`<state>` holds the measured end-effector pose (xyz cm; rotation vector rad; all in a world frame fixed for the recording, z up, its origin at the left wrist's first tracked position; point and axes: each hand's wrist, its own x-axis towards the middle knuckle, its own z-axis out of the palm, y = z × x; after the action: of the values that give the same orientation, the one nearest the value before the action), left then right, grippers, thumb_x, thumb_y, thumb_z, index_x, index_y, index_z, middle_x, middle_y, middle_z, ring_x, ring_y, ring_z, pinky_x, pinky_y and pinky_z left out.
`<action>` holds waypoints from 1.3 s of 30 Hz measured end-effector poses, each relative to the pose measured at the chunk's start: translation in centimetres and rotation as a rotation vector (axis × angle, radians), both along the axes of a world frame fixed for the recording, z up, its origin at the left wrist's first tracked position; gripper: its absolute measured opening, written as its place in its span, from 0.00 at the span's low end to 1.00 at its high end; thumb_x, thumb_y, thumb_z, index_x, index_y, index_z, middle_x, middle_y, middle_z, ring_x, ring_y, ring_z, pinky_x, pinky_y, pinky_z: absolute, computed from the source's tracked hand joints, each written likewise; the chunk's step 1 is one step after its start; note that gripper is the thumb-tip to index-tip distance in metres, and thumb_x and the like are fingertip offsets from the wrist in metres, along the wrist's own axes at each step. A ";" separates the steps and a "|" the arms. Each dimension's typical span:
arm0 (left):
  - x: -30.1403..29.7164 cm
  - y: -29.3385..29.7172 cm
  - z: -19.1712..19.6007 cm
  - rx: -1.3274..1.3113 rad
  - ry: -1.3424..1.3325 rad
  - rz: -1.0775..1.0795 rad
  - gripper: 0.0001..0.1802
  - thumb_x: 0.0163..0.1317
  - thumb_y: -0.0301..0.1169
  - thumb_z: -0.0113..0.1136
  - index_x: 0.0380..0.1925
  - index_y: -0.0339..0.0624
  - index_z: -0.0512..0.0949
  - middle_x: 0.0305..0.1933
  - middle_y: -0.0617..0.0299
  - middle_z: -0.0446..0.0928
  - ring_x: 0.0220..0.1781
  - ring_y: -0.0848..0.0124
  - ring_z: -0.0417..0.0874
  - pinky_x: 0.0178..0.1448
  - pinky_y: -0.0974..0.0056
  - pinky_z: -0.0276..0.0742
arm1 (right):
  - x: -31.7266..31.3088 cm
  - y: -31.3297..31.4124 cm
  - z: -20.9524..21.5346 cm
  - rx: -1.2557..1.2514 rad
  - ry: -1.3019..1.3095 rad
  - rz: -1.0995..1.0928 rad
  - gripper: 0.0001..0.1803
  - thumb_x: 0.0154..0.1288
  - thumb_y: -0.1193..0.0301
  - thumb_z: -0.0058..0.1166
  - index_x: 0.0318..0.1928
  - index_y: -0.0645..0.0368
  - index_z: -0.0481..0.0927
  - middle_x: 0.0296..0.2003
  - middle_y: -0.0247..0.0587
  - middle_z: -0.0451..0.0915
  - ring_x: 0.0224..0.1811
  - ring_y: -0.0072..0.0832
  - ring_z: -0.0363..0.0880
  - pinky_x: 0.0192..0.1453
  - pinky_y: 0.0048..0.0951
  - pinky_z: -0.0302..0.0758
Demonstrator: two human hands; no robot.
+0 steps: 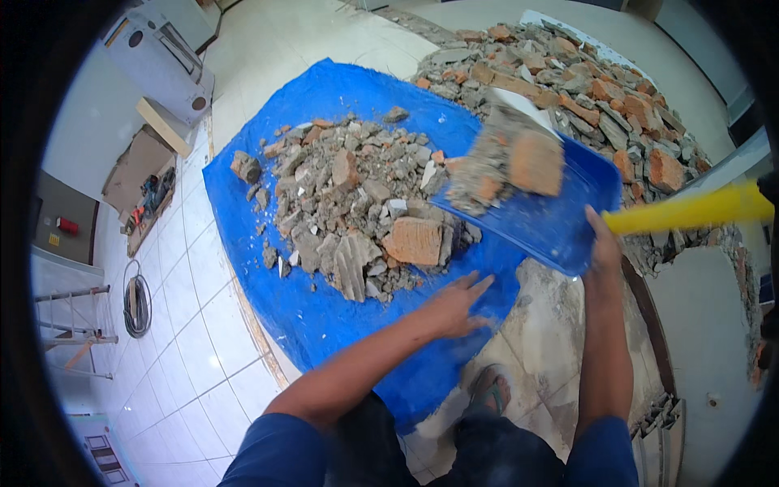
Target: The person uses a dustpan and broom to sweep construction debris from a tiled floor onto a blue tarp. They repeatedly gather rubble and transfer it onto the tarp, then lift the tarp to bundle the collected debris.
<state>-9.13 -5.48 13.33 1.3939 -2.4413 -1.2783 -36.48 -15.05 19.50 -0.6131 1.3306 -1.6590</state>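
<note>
My right hand [602, 247] is closed on the right corner of a blue dustpan [580, 174], beside a thick yellow handle [690, 209] that looks joined to it. The pan is tilted toward the left. Grey debris and an orange brick chunk [535, 164] lie at its left side, blurred by motion. Below and left of the pan, my left hand [459, 308] has its fingers spread and holds nothing. It hovers over a blue tarp [324, 93] close to a rubble heap [357, 195]. A broken brick [415, 242] at the heap's near edge is the piece nearest that hand.
A larger pile of broken masonry [584, 89] spreads at the far right. Along the left tiled floor lie a coiled cable [138, 304], tools on a board [150, 199] and a metal ladder [77, 329]. A white appliance [158, 61] stands beyond. My sandalled foot [490, 391] is beside the tarp.
</note>
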 end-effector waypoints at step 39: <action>6.1 3.3 -8.2 0.009 -0.381 0.184 0.50 0.59 0.48 0.70 0.77 0.47 0.56 0.74 0.33 0.60 0.72 0.39 0.68 0.74 0.49 0.67 | -24.6 20.8 -19.9 0.434 0.448 -0.704 0.31 0.57 0.59 0.75 0.53 0.69 0.81 0.48 0.44 0.84 0.46 0.34 0.82 0.53 0.35 0.77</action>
<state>-3.02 -2.19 5.11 1.9693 -2.4463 -1.0673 -61.11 5.73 -0.41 -0.2632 2.3552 -1.7170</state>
